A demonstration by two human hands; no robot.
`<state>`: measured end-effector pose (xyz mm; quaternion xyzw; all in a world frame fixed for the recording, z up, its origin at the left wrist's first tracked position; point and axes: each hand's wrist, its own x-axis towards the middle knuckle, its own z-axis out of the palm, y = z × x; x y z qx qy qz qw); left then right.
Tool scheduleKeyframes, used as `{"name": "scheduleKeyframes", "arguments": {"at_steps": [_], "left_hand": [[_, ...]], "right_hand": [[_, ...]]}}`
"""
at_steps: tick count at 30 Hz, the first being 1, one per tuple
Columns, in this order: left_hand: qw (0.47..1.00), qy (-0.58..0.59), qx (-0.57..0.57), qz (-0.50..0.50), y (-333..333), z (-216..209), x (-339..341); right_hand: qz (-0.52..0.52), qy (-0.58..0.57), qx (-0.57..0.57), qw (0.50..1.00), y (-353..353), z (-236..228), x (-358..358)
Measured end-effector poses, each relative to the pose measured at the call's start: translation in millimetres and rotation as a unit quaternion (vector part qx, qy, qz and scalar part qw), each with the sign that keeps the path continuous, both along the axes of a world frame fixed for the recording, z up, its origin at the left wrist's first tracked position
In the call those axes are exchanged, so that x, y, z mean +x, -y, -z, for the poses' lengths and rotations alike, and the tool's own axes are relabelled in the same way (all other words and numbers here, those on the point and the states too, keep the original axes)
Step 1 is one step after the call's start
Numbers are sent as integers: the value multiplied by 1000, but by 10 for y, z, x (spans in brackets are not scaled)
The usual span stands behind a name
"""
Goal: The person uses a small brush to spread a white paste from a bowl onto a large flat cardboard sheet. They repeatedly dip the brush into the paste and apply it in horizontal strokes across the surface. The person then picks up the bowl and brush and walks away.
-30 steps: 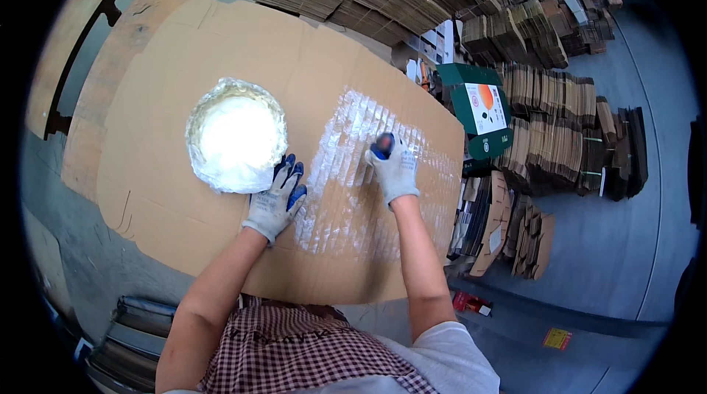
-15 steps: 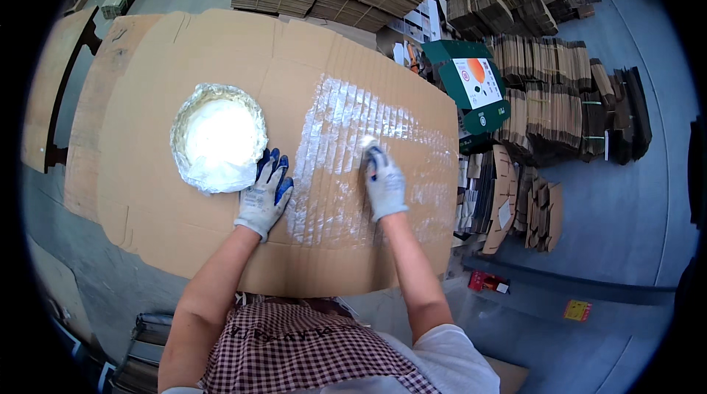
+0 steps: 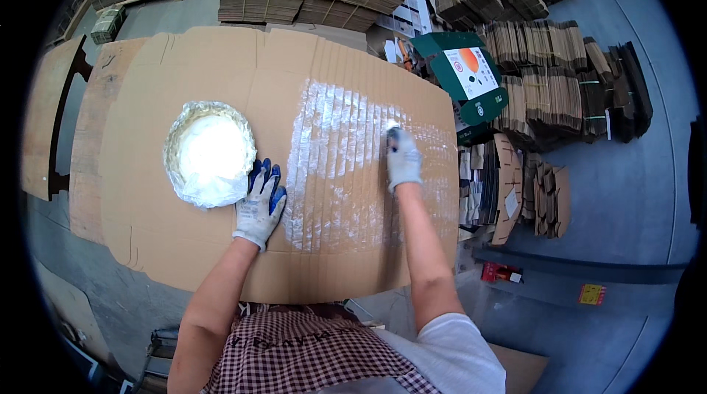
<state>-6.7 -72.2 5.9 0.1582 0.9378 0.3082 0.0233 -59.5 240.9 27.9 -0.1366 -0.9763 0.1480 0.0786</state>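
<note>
Right hand point(image 3: 403, 160), gloved, fist closed round a small applicator, spreading white paste across cardboard sheet point(image 3: 221, 70). Left hand point(image 3: 259, 204) flat, fingers spread, steadying beside paste bowl point(image 3: 210, 152). Judged mid-coating; bare patches want further strokes.

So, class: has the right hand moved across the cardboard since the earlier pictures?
Yes. The right hand has slid away from the white bowl, toward the cardboard sheet's right edge.

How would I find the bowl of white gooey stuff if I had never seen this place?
Look at the big flat cardboard sheet lying in the middle. On its left part, just beside the gloved left hand, sits the round bowl. It is the only round thing there, lined with crinkly film and filled with white paste.
</note>
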Motion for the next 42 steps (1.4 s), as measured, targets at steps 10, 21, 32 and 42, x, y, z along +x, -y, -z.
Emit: {"name": "scheduleKeyframes", "arguments": {"at_steps": [10, 21, 32, 42], "left_hand": [[1000, 10, -14, -4, 29, -4, 10], [1000, 12, -10, -4, 13, -29, -18], [1000, 3, -3, -9, 8, 26, -9], [1000, 7, -11, -6, 2, 8, 0]], "right_hand": [[15, 1, -45, 999, 163, -69, 270], [90, -15, -72, 993, 65, -231, 578], [-46, -8, -25, 999, 508, -133, 814], [-98, -32, -71, 992, 863, -259, 854]]}}
